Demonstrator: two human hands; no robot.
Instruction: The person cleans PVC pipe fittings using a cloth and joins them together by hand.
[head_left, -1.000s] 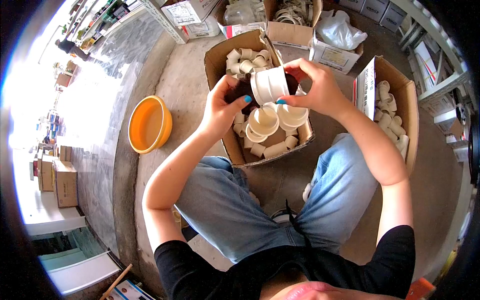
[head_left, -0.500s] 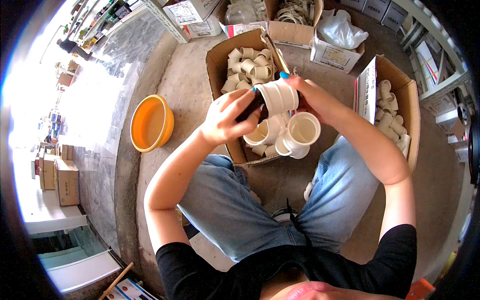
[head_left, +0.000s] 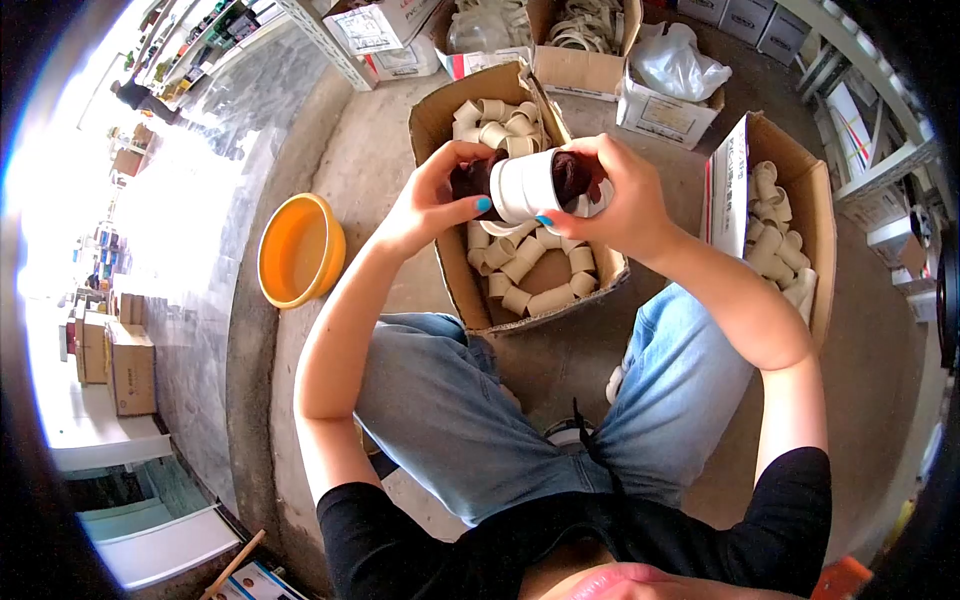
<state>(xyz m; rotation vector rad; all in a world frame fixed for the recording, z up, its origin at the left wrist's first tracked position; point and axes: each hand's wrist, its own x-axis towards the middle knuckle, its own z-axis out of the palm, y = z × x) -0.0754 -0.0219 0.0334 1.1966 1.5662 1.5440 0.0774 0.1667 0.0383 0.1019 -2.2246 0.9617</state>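
A white plastic pipe fitting (head_left: 524,187) is held between my two hands above an open cardboard box (head_left: 452,285). My left hand (head_left: 425,205) grips its left end with a dark cloth (head_left: 472,179) pressed against it. At the other end, my right hand (head_left: 625,200) is closed round the fitting, and dark cloth (head_left: 572,178) shows between palm and plastic. The fitting's lower branches are mostly hidden behind it and my fingers. Many cream pipe fittings (head_left: 520,262) lie in the box below.
On the left stands an orange basin (head_left: 301,251). A second cardboard box (head_left: 822,240) with fittings is at the right. Farther back are more boxes (head_left: 665,115), one with a plastic bag (head_left: 678,62). A metal shelf is at the right edge, and a distant person (head_left: 145,100) stands upper left.
The fitting has turned in my hands; its open lower branches, facing me before, are now mostly out of sight. Both hands have shifted, and more of the box's contents show.
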